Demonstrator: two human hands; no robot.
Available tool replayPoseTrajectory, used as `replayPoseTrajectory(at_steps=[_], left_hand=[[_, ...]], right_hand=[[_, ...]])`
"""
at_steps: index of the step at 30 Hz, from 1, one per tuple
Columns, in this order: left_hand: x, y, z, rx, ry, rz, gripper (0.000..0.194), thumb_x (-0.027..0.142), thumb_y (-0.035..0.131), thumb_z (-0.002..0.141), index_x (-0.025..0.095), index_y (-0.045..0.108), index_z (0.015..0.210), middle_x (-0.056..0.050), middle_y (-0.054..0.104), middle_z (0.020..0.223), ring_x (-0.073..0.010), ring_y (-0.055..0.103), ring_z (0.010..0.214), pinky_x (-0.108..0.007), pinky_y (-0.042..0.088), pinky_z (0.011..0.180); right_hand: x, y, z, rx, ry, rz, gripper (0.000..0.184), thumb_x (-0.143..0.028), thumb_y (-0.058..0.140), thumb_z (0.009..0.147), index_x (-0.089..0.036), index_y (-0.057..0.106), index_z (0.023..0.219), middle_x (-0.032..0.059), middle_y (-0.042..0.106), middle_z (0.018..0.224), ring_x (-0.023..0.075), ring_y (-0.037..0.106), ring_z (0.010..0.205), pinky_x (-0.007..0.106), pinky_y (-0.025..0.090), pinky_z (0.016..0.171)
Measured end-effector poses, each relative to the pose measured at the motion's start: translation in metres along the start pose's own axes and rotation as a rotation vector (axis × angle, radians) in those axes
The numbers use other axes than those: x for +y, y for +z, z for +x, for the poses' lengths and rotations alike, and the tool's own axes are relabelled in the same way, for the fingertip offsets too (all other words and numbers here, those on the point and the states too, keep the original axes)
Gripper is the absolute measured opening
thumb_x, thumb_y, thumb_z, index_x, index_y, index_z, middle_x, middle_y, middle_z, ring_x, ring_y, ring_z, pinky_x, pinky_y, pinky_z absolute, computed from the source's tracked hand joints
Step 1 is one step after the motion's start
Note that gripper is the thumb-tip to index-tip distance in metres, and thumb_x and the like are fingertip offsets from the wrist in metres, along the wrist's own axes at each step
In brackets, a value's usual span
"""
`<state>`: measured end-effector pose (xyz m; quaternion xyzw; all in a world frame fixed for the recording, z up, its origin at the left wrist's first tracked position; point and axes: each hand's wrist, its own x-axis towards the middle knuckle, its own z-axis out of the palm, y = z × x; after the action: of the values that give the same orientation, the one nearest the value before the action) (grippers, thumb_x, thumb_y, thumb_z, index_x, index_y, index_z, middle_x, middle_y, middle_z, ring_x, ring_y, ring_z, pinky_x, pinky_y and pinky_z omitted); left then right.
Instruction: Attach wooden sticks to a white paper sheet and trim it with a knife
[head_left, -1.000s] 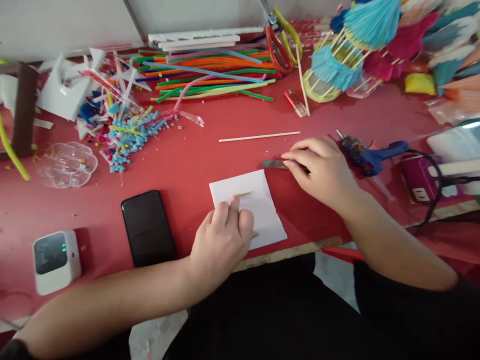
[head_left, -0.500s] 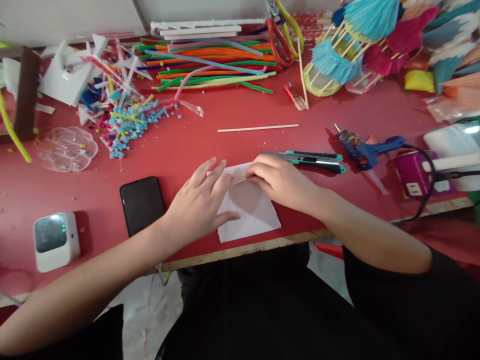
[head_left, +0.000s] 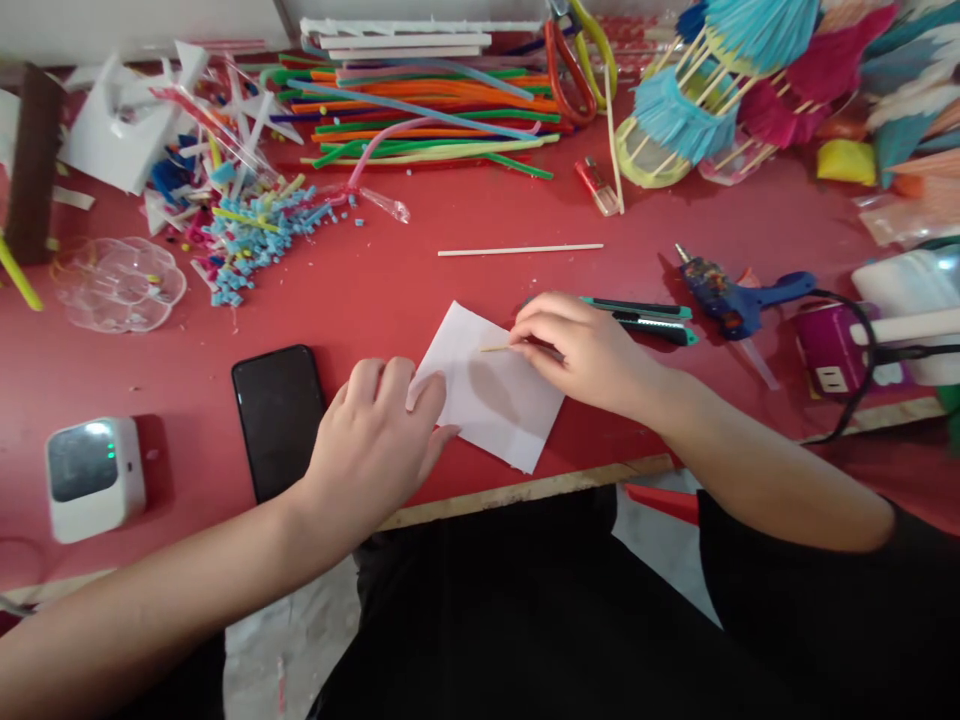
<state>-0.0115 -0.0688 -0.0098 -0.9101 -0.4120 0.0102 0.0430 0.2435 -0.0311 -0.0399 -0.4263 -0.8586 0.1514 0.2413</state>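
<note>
A white sheet of paper (head_left: 499,400) lies turned like a diamond near the table's front edge. At its left corner, my left hand (head_left: 382,425) has its fingers curled over the edge, with the thumb beside it; the fingertips are partly hidden. My right hand (head_left: 577,345) is above the right side of the sheet, pinching a thin wooden stick (head_left: 493,348). Only the stick's short tip pokes out to the left of the fingers. Partly behind my right hand are utility knives (head_left: 649,320) with black and green handles.
A pale stick (head_left: 521,250) lies beyond the paper. On the left are a black phone (head_left: 277,420) and a white device (head_left: 96,478). Pipe cleaners (head_left: 427,110), pliers (head_left: 574,70) and blue cut bits (head_left: 259,240) line the back. A glue gun (head_left: 731,300) rests at right.
The paper has turned into a diamond position. My left hand has drawn back and left to its corner, its spread fingers now curled. My right hand still pinches the stick, slightly further right.
</note>
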Motion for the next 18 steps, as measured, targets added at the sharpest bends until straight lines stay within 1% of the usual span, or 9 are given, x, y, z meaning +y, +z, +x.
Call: replayPoseTrajectory(at_steps=[2,3,5,7,9,12,15,18], left_hand=[[0.006,-0.001,0.002,0.054,0.021,-0.010,0.035,0.038,0.063,0.089,0.009,0.069,0.108,-0.021,0.062,0.107,-0.0354,0.059,0.098,-0.048,0.057,0.077],[0.009,-0.001,0.003,0.082,0.048,-0.026,0.034,0.037,0.063,0.090,0.009,0.069,0.107,-0.022,0.063,0.108,-0.0353,0.059,0.100,-0.048,0.057,0.080],[0.018,0.003,0.005,0.118,0.123,-0.062,0.035,0.036,0.061,0.092,0.007,0.068,0.109,-0.020,0.065,0.106,-0.0326,0.061,0.101,-0.044,0.058,0.081],[0.027,0.009,0.006,0.131,0.177,-0.060,0.039,0.037,0.061,0.093,0.005,0.065,0.116,-0.018,0.067,0.106,-0.0303,0.062,0.102,-0.039,0.059,0.080],[0.034,0.013,0.007,0.140,0.184,-0.021,0.043,0.039,0.060,0.094,0.004,0.065,0.118,-0.019,0.068,0.113,-0.0303,0.063,0.108,-0.035,0.060,0.078],[0.040,0.017,0.009,0.165,0.173,0.034,0.043,0.040,0.058,0.096,0.003,0.066,0.116,-0.021,0.068,0.121,-0.0305,0.065,0.111,-0.034,0.060,0.079],[0.040,0.018,0.012,0.210,0.177,0.046,0.040,0.037,0.056,0.097,0.003,0.068,0.116,-0.021,0.069,0.123,-0.0283,0.068,0.106,-0.034,0.060,0.082],[0.037,0.020,0.013,0.239,0.170,0.044,0.043,0.038,0.054,0.099,0.003,0.067,0.119,-0.022,0.066,0.129,-0.0271,0.069,0.105,-0.034,0.060,0.083]], right_hand=[[0.001,0.001,0.004,-0.030,-0.008,0.004,0.012,-0.017,0.054,0.094,-0.019,0.064,0.088,0.0090,0.066,0.096,0.0199,0.063,0.087,0.037,0.052,0.079],[0.001,0.002,0.005,-0.044,-0.010,0.007,0.013,-0.018,0.054,0.095,-0.019,0.064,0.088,0.0089,0.066,0.096,0.0199,0.062,0.087,0.037,0.052,0.079],[0.001,0.002,0.006,-0.062,-0.007,0.007,0.014,-0.020,0.053,0.095,-0.020,0.065,0.089,0.0087,0.066,0.097,0.0202,0.063,0.089,0.037,0.051,0.079],[0.001,0.002,0.006,-0.063,-0.001,0.004,0.015,-0.020,0.053,0.096,-0.020,0.066,0.089,0.0085,0.067,0.098,0.0204,0.063,0.090,0.038,0.051,0.079],[0.000,0.004,0.006,-0.050,0.000,0.003,0.016,-0.019,0.052,0.096,-0.021,0.066,0.089,0.0082,0.067,0.097,0.0201,0.063,0.089,0.038,0.051,0.080],[-0.001,0.007,0.005,-0.018,-0.022,-0.005,0.017,-0.017,0.051,0.096,-0.020,0.066,0.089,0.0084,0.067,0.096,0.0196,0.061,0.086,0.038,0.050,0.080],[-0.002,0.011,0.006,0.011,-0.041,-0.024,0.018,-0.014,0.050,0.096,-0.017,0.067,0.088,0.0094,0.068,0.093,0.0194,0.060,0.084,0.037,0.050,0.078],[-0.003,0.012,0.007,0.031,-0.048,-0.044,0.021,-0.013,0.049,0.096,-0.017,0.067,0.087,0.0088,0.067,0.090,0.0190,0.058,0.082,0.036,0.049,0.078]])
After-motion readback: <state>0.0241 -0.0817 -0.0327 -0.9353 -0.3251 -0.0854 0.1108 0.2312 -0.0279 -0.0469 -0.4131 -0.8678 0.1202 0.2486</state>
